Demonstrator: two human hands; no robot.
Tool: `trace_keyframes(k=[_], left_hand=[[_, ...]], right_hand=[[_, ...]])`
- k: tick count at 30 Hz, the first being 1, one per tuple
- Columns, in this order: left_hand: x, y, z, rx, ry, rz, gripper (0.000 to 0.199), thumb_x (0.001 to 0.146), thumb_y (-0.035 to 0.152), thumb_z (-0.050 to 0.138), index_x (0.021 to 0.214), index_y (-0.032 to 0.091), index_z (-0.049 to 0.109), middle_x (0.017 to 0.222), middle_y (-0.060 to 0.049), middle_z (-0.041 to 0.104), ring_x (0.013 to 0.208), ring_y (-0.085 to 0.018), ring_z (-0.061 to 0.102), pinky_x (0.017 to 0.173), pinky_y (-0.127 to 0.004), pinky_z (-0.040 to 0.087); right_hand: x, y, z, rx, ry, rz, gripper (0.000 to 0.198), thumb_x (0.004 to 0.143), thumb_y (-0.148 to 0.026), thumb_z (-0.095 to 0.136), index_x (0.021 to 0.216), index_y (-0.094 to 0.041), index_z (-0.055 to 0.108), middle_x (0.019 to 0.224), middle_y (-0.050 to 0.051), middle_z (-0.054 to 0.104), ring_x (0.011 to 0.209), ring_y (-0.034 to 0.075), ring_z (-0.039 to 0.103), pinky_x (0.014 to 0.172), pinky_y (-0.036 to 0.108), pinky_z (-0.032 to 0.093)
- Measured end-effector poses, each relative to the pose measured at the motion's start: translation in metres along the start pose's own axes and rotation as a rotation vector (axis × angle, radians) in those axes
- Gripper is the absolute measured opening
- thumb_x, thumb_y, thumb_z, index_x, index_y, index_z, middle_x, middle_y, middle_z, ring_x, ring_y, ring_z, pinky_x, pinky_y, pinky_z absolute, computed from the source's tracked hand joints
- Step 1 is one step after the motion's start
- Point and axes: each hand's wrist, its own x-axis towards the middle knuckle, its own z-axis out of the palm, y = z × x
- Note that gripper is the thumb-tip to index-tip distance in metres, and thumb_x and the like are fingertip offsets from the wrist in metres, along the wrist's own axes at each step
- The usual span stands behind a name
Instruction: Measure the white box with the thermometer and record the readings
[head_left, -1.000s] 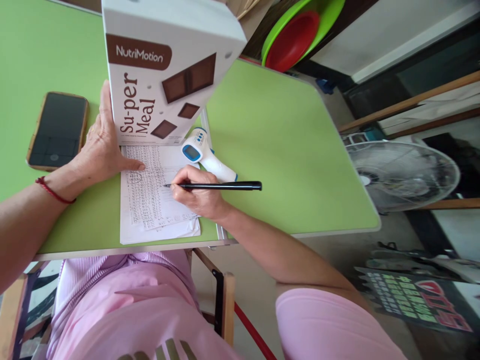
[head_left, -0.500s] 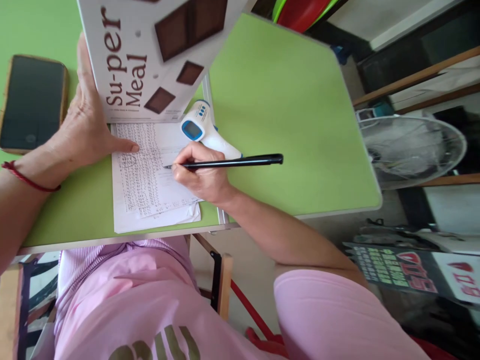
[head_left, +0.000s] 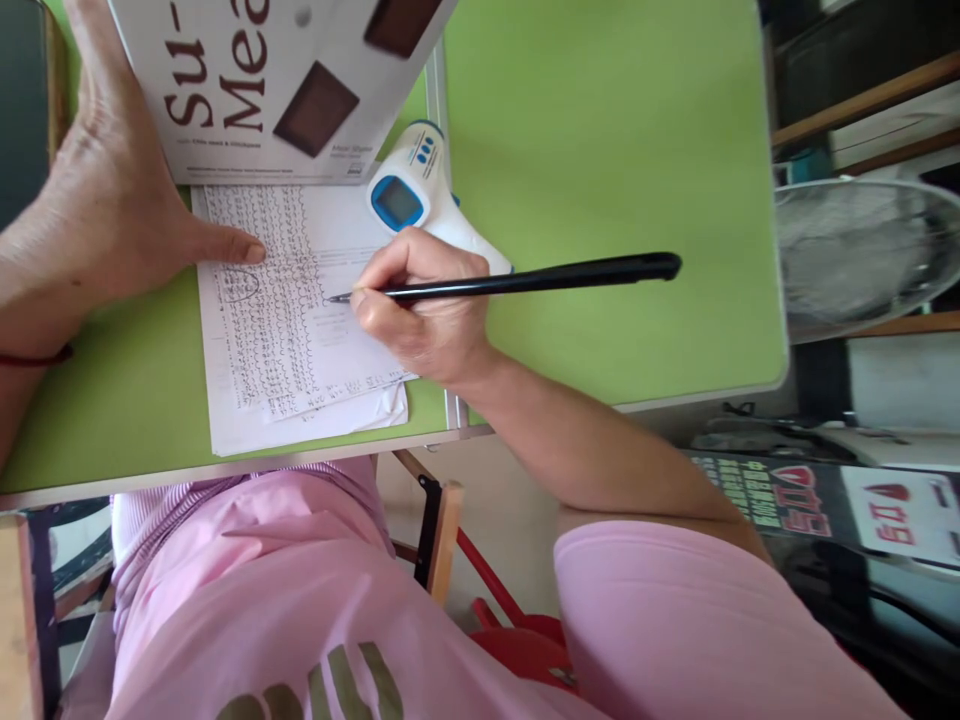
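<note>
My right hand (head_left: 427, 310) pinches a slim black pen (head_left: 570, 275), its tip on a sheet of paper (head_left: 349, 365) covered in dense rows of handwriting. My left hand (head_left: 112, 210) is spread open, its thumb stretched across the sheet's left part. Its fingers run up along the left side of a white box (head_left: 285, 120) printed "Su-per Meal", and their tips are out of view. The box covers the top of the sheet. Just beyond my right hand lies a white and blue infrared thermometer (head_left: 409, 190), its handle partly behind the hand.
The papers rest on a green folding table (head_left: 622, 130) with a metal seam. A phone (head_left: 26, 110) lies at the far left. Past the right edge stand a fan (head_left: 847, 260) and a dark printed box (head_left: 817, 500). A red stool (head_left: 525, 650) is below.
The view has come closer and shifted, so the phone and the box are now partly cut off. The pen is still on the sheet, and my left hand keeps its place by the box.
</note>
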Motion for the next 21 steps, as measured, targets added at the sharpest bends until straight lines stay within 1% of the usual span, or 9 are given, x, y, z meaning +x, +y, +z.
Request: trace_keyframes(k=[4, 7, 8, 12, 14, 17, 21], left_hand=[[-0.0014, 0.0019, 0.0003, 0.003, -0.003, -0.023, 0.183, 0.011, 0.042, 0.096, 0.144, -0.016, -0.016, 0.159, -0.029, -0.011, 0.153, -0.031, -0.009, 0.126, -0.034, -0.002], [-0.0014, 0.0022, 0.0005, 0.015, -0.018, -0.054, 0.186, 0.007, 0.041, 0.096, 0.144, -0.017, -0.017, 0.158, -0.028, -0.015, 0.153, -0.031, -0.012, 0.126, -0.033, -0.006], [-0.0013, 0.0016, 0.0008, 0.009, -0.015, -0.053, 0.187, 0.007, 0.042, 0.095, 0.144, -0.016, -0.018, 0.158, -0.029, -0.016, 0.153, -0.031, -0.011, 0.126, -0.034, -0.006], [-0.0015, -0.0031, 0.0030, -0.009, 0.010, -0.012, 0.185, 0.010, 0.045, 0.095, 0.145, -0.015, -0.016, 0.158, -0.029, -0.011, 0.154, -0.030, -0.007, 0.127, -0.037, 0.000], [-0.0015, -0.0046, 0.0041, 0.002, 0.009, -0.013, 0.184, 0.010, 0.041, 0.096, 0.145, -0.016, -0.016, 0.158, -0.030, -0.010, 0.153, -0.030, -0.007, 0.127, -0.036, -0.001], [-0.0009, -0.0036, 0.0044, 0.004, 0.014, -0.013, 0.181, 0.012, 0.035, 0.097, 0.144, -0.016, -0.015, 0.159, -0.030, -0.008, 0.153, -0.031, -0.006, 0.127, -0.033, 0.000], [-0.0008, 0.0017, 0.0028, 0.006, -0.015, -0.034, 0.182, 0.012, 0.039, 0.097, 0.144, -0.017, -0.016, 0.158, -0.030, -0.013, 0.153, -0.031, -0.009, 0.126, -0.033, -0.003]], right_hand=[[0.0003, 0.0022, 0.0022, 0.033, 0.039, -0.113, 0.014, 0.080, -0.029, 0.057, 0.068, -0.022, 0.054, 0.063, -0.001, 0.057, 0.053, 0.009, 0.047, 0.050, 0.026, 0.046], [0.0008, 0.0031, 0.0033, 0.000, 0.027, -0.102, 0.014, 0.081, -0.029, 0.057, 0.069, -0.021, 0.055, 0.064, -0.002, 0.056, 0.055, 0.009, 0.048, 0.052, 0.025, 0.047], [0.0010, 0.0031, 0.0035, -0.007, 0.024, -0.102, 0.014, 0.081, -0.029, 0.058, 0.070, -0.021, 0.055, 0.064, -0.002, 0.057, 0.055, 0.009, 0.048, 0.052, 0.025, 0.047], [0.0017, 0.0035, 0.0042, 0.031, 0.051, -0.171, 0.013, 0.079, -0.028, 0.057, 0.069, -0.021, 0.054, 0.062, -0.003, 0.057, 0.052, 0.009, 0.048, 0.048, 0.024, 0.045], [0.0017, 0.0042, 0.0044, 0.029, 0.040, -0.161, 0.013, 0.080, -0.028, 0.057, 0.069, -0.021, 0.053, 0.062, -0.003, 0.058, 0.052, 0.009, 0.048, 0.048, 0.024, 0.045], [0.0009, 0.0048, 0.0036, 0.010, 0.010, -0.107, 0.012, 0.079, -0.028, 0.058, 0.070, -0.022, 0.053, 0.063, -0.002, 0.057, 0.054, 0.011, 0.049, 0.052, 0.026, 0.048], [-0.0010, 0.0029, 0.0019, -0.017, -0.027, -0.022, 0.014, 0.081, -0.029, 0.061, 0.072, -0.022, 0.054, 0.067, -0.001, 0.057, 0.058, 0.012, 0.051, 0.058, 0.029, 0.052]])
